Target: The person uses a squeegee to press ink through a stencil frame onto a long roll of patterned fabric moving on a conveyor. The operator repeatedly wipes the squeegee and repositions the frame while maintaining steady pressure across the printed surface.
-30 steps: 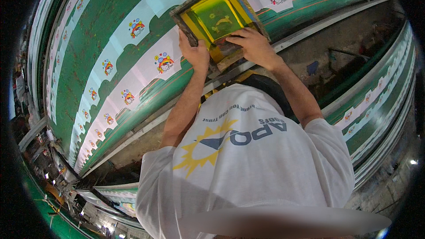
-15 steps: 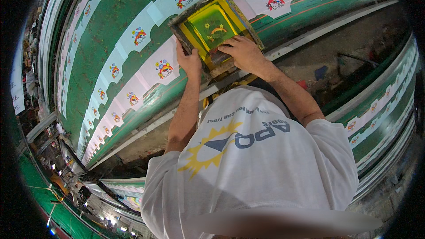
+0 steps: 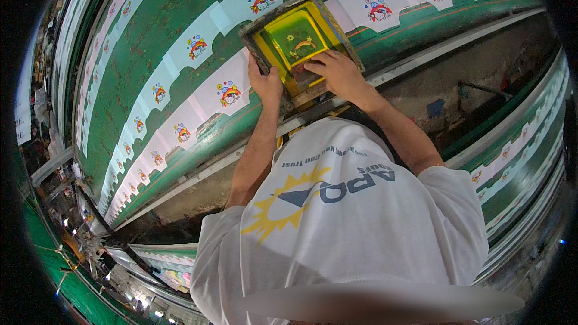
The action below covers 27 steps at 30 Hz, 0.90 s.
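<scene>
A screen-printing frame (image 3: 313, 0) with a worn grey rim and a translucent yellow-green mesh lies tilted over a strip of pale pink pieces. A rainbow design and small flowers show in its mesh. My left hand (image 3: 266, 84) is closed on the frame's left side, near its lower corner. Over the near right part of the frame, my right hand (image 3: 339, 74) reaches in with fingers bent and pressed together. A dark reddish patch shows by those fingertips, and whatever they hold is hidden. Beside the frame, a pink piece (image 3: 214, 93) bears a colourful cartoon print.
The long green table (image 3: 198, 15) carries rows of pale blue pieces (image 3: 180, 54) and pink ones, most of them printed. A metal rail (image 3: 445, 42) runs along its near edge. Another green table (image 3: 518, 171) with printed strips stands behind me on the right.
The whole view has shifted slightly, with table and frame appearing a little farther right. Both hands keep about the same hold on the frame and place over it.
</scene>
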Motion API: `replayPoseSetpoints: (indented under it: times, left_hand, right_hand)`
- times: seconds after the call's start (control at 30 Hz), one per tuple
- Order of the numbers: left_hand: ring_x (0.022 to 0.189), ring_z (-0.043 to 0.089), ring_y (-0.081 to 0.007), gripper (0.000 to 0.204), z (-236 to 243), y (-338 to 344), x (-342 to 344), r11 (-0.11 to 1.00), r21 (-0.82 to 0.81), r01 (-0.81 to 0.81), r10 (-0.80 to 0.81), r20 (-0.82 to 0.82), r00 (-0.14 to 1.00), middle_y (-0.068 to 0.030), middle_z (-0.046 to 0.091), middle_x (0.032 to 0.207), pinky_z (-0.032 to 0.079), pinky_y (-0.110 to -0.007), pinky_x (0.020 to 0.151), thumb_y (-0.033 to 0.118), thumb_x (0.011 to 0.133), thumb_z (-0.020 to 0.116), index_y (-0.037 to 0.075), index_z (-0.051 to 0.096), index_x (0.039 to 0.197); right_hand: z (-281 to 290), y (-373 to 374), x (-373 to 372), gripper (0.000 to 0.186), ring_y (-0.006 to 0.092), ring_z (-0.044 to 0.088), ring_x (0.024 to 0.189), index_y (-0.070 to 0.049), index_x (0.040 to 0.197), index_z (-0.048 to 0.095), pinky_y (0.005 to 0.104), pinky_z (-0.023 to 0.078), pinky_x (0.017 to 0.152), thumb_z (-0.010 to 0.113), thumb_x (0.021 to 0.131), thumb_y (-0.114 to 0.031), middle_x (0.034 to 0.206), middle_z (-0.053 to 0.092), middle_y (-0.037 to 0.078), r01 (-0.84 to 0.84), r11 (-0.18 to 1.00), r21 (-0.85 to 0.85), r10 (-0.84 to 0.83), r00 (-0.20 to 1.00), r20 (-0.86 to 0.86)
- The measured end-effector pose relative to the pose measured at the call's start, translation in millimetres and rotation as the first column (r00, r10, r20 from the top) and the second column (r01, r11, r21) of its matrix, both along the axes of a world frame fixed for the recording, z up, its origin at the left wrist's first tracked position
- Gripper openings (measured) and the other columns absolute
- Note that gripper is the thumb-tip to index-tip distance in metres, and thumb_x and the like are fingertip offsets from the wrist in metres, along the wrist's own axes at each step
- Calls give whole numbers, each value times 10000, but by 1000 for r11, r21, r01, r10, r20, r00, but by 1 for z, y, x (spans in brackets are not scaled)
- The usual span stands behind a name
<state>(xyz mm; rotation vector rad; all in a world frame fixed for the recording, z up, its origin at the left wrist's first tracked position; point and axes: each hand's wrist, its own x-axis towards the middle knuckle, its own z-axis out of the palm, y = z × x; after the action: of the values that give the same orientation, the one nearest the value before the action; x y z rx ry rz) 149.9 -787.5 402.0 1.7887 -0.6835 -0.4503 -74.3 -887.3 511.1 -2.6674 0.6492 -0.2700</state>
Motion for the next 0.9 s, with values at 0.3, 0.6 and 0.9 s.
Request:
replayPoseSetpoints:
  times: [0.3, 0.6, 0.9]
  left_hand:
    - [1403, 523, -464, 866, 11, -2, -4, 999, 14, 37, -39, 142, 989, -276, 554, 1521, 397, -513, 1223, 0, 805, 693, -21, 433, 1631]
    - [1453, 454, -485, 873, 13, 1, -5, 997, 57, 53, -58, 88, 994, -307, 477, 1588, 341, -541, 1266, 36, 848, 683, -47, 362, 1655]
    - [1442, 470, -488, 857, 7, 1, -9, 999, -9, 34, -32, 135, 990, -316, 497, 1556, 357, -544, 1252, 37, 864, 722, -57, 377, 1642]
  right_hand:
    - [-3, -74, 73, 498, 337, 665, 1258, -179, 1387, 742, 483, 536, 1103, 767, 897, -95, 1303, 726, 103, 38, 999, 29, -35, 993, -110]
    - [9, -122, 110, 408, 376, 673, 1228, -192, 1389, 742, 523, 545, 1063, 764, 982, -173, 1247, 730, 132, 37, 996, 83, -19, 977, -212]
    - [10, -80, 78, 414, 380, 696, 1230, -182, 1372, 760, 510, 565, 1060, 745, 961, -138, 1269, 750, 154, 75, 989, 130, -33, 954, -299]
